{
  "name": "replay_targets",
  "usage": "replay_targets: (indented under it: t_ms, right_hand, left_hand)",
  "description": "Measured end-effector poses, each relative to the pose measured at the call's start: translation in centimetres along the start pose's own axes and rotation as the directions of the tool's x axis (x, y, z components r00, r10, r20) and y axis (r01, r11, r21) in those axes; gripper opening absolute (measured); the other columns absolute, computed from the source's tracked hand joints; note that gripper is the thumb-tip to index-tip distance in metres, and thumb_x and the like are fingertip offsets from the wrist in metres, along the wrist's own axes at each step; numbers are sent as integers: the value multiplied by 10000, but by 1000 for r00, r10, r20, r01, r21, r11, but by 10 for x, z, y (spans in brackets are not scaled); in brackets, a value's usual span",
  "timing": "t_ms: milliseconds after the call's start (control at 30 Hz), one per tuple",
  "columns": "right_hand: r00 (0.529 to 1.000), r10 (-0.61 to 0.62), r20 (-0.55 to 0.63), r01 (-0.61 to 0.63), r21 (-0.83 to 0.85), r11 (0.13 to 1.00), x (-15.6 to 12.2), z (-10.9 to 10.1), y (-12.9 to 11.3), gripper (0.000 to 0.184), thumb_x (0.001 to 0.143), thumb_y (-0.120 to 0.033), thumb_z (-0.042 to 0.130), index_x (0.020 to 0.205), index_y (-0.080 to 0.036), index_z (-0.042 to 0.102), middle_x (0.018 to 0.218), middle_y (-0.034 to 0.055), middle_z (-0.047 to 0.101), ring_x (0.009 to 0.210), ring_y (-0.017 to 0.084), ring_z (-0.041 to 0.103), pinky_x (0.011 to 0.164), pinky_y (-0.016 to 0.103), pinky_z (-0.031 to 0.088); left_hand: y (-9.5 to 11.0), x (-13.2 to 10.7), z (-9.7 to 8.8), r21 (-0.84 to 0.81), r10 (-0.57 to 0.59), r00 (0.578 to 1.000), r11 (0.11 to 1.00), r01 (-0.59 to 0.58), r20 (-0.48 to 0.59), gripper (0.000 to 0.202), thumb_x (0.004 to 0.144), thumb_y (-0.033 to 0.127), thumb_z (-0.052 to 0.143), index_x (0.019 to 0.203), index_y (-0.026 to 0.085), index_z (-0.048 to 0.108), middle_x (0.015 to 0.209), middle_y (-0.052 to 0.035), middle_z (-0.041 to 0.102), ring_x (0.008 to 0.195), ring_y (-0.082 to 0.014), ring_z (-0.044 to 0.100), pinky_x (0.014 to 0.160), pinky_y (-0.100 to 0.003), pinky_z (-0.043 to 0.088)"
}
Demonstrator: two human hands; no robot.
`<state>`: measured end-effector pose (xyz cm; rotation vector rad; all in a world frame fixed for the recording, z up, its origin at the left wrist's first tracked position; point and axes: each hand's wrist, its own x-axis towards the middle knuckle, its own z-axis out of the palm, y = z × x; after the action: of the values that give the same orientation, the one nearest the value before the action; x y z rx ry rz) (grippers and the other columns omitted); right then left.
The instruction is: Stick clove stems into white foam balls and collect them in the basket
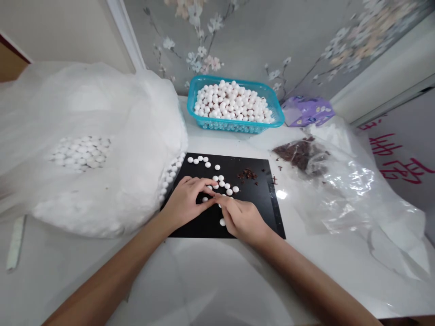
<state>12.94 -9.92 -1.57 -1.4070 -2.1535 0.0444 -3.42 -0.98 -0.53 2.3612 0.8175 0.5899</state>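
Note:
A black mat (258, 194) lies on the white table with several small white beads (222, 181) scattered over it. Both my hands rest on the mat and meet at their fingertips. My left hand (186, 201) has its fingers curled and pinched together over a bead. My right hand (243, 217) is pinched too, its fingertips touching those of the left. What sits between the fingertips is too small to name. One loose bead (222, 222) lies beside my right hand. A little heap of dark brown bits (248, 174) sits at the mat's far side.
A teal basket (277, 117) heaped with white beads stands at the back. A big white plastic bag (84, 149) of beads fills the left. A clear bag (340, 181) with brown material lies right, with a purple packet (307, 111) behind it.

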Motion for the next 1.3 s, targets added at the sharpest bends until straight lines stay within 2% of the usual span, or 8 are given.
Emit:
replay_targets:
  t_ms: [100,233,500,833,1067,1300]
  right_hand:
    - [998,-9,58,9,7,1000,0,-2,-1,241,837,-62,363,1012,-134,513,833,75,689,594,133,626,510,220,465]
    - [997,38,68,-39,18,999,0,-3,-2,254,846,-64,354,1048,-124,496,957,122,684,718,154,662,584,227,505]
    - [988,37,148,-49,77,996,2,-7,-2,285,822,-41,325,1037,-138,484,1062,126,656,830,173,657,653,252,522]
    - [986,92,138,-99,48,994,3,-4,-2,274,821,-47,305,1006,-153,477,892,85,681,650,139,630,516,212,439]
    - [979,118,167,-138,115,984,4,-6,1,232,840,-67,313,987,-171,459,806,44,656,606,127,599,501,212,392]
    - [976,88,198,-118,144,983,4,-8,2,228,836,-67,310,971,-180,456,792,30,637,554,122,556,500,225,368]
  left_hand:
    - [0,1,0,11,1,1000,1000,-1,-4,251,816,326,604,1022,214,513,846,66,725,798,-138,589,780,-302,335]
    - [0,0,1,12,6,1000,1000,-5,-11,248,822,335,597,1019,209,516,851,67,725,782,-135,585,775,-299,332]
    - [0,0,1,26,36,999,999,-35,-32,238,818,332,604,1003,208,521,834,64,725,756,-138,583,760,-298,335]
    - [0,0,1,20,3,1000,1000,-3,-11,211,824,328,591,988,219,517,845,62,726,767,-144,586,773,-309,336]
    - [2,2,1,-45,-72,997,996,73,24,234,809,363,600,978,226,515,836,62,721,837,-148,597,799,-310,329]
    - [4,3,-1,-58,-123,991,990,127,59,270,800,409,594,988,233,513,839,53,718,844,-163,597,817,-327,331]
